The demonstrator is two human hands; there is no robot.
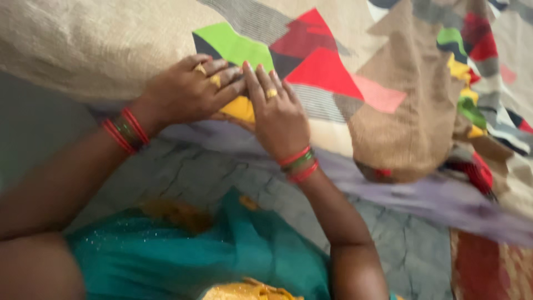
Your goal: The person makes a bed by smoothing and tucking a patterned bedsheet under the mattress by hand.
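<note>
The yellow fabric patch point(240, 109) lies at the near edge of the patchwork quilt point(333, 83), partly covered by both hands. The left hand point(186, 91) rests flat on the patch and the adjoining green patch point(236, 47), fingers together and extended, clamping nothing; the right hand point(277, 119) presses palm-down just beside it, fingers straight and together, fingertips touching the left hand. Grey cloth point(222, 172) lies below the quilt, with teal fabric point(183, 255) nearest the camera.

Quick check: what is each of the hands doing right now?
Left hand: open, fingers flat on the yellow patch.
Right hand: open, flat, pressing the same patch.
</note>
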